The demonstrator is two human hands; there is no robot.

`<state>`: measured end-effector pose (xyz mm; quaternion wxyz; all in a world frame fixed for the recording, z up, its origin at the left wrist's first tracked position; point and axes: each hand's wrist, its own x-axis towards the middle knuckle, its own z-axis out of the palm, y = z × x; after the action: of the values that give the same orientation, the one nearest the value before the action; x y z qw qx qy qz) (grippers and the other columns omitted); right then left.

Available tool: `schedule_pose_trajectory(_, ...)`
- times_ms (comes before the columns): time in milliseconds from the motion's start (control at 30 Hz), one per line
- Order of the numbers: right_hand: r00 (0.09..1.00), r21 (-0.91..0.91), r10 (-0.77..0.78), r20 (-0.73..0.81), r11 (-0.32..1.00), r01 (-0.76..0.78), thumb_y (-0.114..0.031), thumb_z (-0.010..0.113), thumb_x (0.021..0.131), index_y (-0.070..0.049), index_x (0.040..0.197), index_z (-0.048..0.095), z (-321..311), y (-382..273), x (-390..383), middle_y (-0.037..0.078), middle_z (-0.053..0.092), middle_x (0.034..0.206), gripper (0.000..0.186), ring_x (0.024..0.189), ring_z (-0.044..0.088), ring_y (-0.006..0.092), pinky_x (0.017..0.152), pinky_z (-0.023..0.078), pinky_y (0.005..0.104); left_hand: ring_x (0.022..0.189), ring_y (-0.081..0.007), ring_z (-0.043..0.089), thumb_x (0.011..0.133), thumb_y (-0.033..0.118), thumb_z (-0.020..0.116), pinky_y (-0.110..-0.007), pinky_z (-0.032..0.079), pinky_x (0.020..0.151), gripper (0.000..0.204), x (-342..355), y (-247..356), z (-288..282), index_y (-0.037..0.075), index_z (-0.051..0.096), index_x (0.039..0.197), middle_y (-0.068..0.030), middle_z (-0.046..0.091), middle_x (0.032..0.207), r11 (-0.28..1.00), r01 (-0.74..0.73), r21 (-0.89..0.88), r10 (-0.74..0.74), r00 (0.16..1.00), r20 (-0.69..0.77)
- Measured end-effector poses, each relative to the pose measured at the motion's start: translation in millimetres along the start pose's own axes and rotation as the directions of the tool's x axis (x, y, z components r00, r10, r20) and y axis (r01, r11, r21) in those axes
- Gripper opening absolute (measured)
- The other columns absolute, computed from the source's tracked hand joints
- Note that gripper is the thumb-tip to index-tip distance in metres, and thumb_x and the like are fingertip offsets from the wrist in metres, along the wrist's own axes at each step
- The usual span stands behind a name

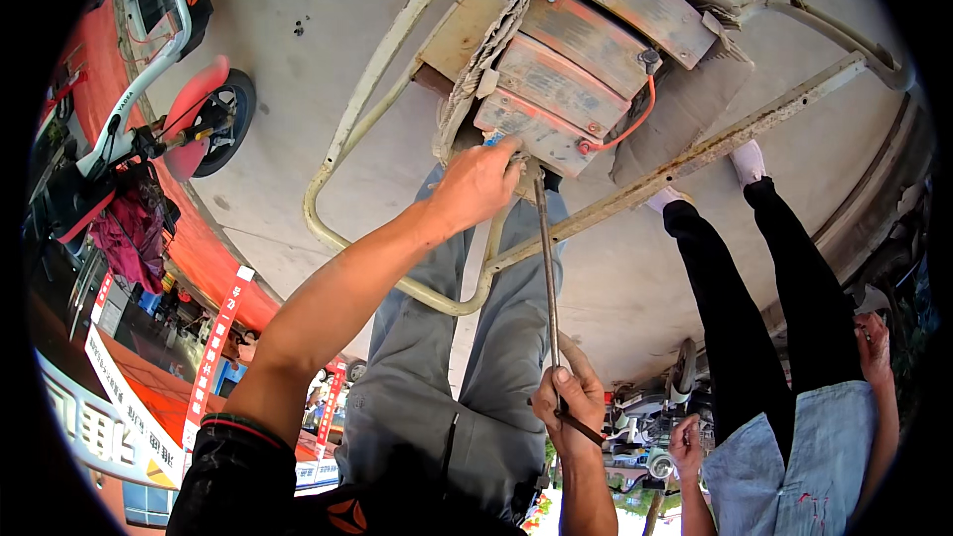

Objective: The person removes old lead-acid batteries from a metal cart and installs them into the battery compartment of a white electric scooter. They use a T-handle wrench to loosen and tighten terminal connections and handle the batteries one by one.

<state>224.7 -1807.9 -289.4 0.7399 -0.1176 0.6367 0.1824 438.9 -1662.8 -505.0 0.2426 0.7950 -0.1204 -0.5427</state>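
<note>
Several dusty, reddish-grey block batteries (548, 84) sit side by side in a cream metal frame (328, 194), with torn cardboard (496, 35) along the side. My left hand (476, 184) is at the near battery's corner, beside a small blue terminal part. Its fingers are pinched together, and what they hold is hidden. In my right hand (574, 402) is a long metal rod (548, 268), bent at the end by my hand. The rod's far end reaches the near battery's lower edge. A red wire (647, 114) loops between terminals at the batteries' right ends.
Another person in black trousers (730, 308) stands to the right, close to the frame's long rusty bar (685, 159). A scooter with a red fender (199, 104) stands at left. Small loose parts (298, 28) lie on the concrete floor (298, 89). My legs (417, 367) are beneath my arms.
</note>
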Motion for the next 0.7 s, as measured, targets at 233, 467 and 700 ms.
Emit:
schedule_pose_trajectory(233, 0.949, -0.211, -0.296, -0.108, 0.940, 0.269, -0.018, 0.065, 0.106, 0.005, 0.160, 0.037, 12, -21, 28, 0.001, 0.049, 0.063, 0.065, 0.046, 0.039, 0.0071, 0.043, 0.029, 0.0232, 0.103, -0.0349, 0.072, 0.102, 0.027, 0.069, -0.043, 0.054, 0.092, 0.040, 0, -2, 6, -0.003, 0.066, 0.128, -0.0227, 0.075, 0.114, 0.952, -0.113, -0.286, 0.129, 0.991, 0.038)
schedule_pose_trajectory(467, 0.970, -0.286, -0.230, -0.080, 0.937, 0.199, -0.017, 0.063, 0.107, 0.001, 0.162, 0.036, 21, -26, 46, -0.001, 0.047, 0.064, 0.064, 0.051, 0.036, 0.0052, 0.044, 0.025, 0.0226, 0.100, -0.0312, 0.071, 0.102, 0.024, 0.067, -0.042, 0.054, 0.091, 0.033, 9, -9, 20, -0.003, 0.065, 0.121, -0.0195, 0.074, 0.108, 0.945, 0.054, -0.324, -0.028, 0.996, 0.087)
schedule_pose_trajectory(700, 0.989, -0.002, -0.111, -0.100, 0.994, 0.111, -0.014, 0.061, 0.106, -0.002, 0.164, 0.034, 28, -38, 40, 0.001, 0.046, 0.067, 0.065, 0.049, 0.032, 0.0078, 0.044, 0.024, 0.0254, 0.083, -0.0279, 0.065, 0.096, 0.024, 0.072, -0.041, 0.053, 0.081, 0.033, -4, -8, 30, -0.003, 0.058, 0.111, -0.0164, 0.069, 0.092, 0.931, -0.028, -0.363, -0.006, 0.996, -0.092)
